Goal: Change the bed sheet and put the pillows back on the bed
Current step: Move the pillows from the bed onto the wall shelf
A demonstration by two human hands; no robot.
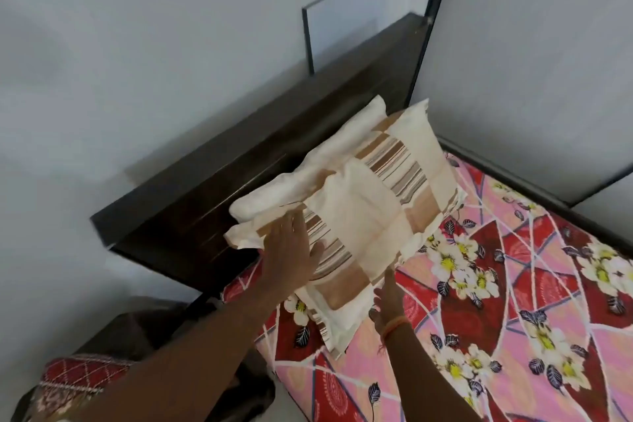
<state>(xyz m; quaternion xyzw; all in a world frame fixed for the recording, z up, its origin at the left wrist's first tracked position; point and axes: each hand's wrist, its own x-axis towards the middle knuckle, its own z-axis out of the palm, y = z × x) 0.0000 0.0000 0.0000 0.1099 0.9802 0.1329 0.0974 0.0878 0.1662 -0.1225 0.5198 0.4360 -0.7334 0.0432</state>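
At the head of the bed, two pillows are stacked against the dark wooden headboard: a plain cream pillow lies behind and partly under a patchwork pillow of cream, tan and striped panels. The left hand rests flat on the near left end of the patchwork pillow, fingers straight and spread, so this grip is apart and pressing rather than clamped; it looks meant to steady the pillow and push it back toward the headboard. The right hand sits at the pillow's near edge, fingers fairly straight and reaching up toward its frilled border, apparently nudging that edge into line; it closes on nothing that can be seen. An orange thread band circles the right wrist. The floral bed sheet, red and pink with white flowers, lies fairly smooth over the mattress, which suggests the sheet change is done and the pillows are at their final squaring. To the near left, beside the bed, a heap of dark and red patterned cloth lies low, possibly the old bedding.
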